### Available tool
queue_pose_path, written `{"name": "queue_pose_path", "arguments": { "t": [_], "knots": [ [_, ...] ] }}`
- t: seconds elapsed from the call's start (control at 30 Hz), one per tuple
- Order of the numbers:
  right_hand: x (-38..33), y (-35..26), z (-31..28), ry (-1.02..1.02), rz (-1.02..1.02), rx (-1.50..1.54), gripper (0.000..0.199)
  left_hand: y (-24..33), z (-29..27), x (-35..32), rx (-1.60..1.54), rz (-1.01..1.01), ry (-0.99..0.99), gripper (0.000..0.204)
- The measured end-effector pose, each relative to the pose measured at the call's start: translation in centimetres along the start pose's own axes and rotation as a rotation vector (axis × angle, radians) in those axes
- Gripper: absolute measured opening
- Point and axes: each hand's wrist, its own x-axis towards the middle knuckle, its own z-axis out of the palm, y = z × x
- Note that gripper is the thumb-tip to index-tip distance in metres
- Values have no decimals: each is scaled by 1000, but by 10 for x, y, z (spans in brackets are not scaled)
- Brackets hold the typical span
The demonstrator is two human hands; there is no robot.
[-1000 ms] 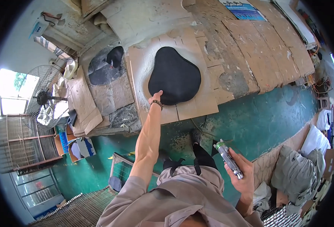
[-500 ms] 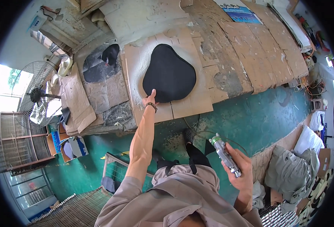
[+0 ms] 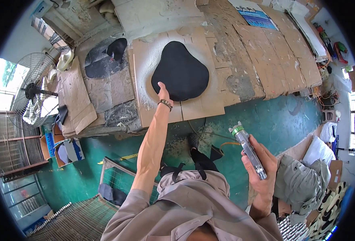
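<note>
On cardboard-covered desk [image 3: 282, 60], black pad [image 3: 181, 72] is apparently edge-pinched by left hand [image 3: 164, 94]; metal tool [image 3: 245, 145] is gripped by right hand [image 3: 262, 165]. Pad likely being positioned; steady edge hold called for next.

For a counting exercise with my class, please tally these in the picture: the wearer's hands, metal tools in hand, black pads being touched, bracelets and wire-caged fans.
Hands, left hand and right hand: 2
Metal tool: 1
Black pad: 1
Bracelet: 1
Fan: 1
Total: 6
</note>
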Motion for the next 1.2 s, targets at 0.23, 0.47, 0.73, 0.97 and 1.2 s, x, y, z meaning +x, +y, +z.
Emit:
{"name": "queue_pose_path", "arguments": {
  "t": [0.23,0.47,0.73,0.97,1.2],
  "knots": [
    [6,-16,5,-17,-82,-35,58,24,-37,-24,-209,2,-269,106],
    [-23,-13,-13,-217,82,-29,49,-20,-128,-30,-149,204,-205,90],
    [-11,-22,-3,64,-12,-39,49,-168,-358,-47,149,-8,154,51],
    [-35,-12,-31,46,81,-147,50,-269,-510,-100,455,-332,449,45],
    [-47,-29,-22,-163,104,-85,57,-272,-509,-96,1024,-217,165,39]
  ]
}}
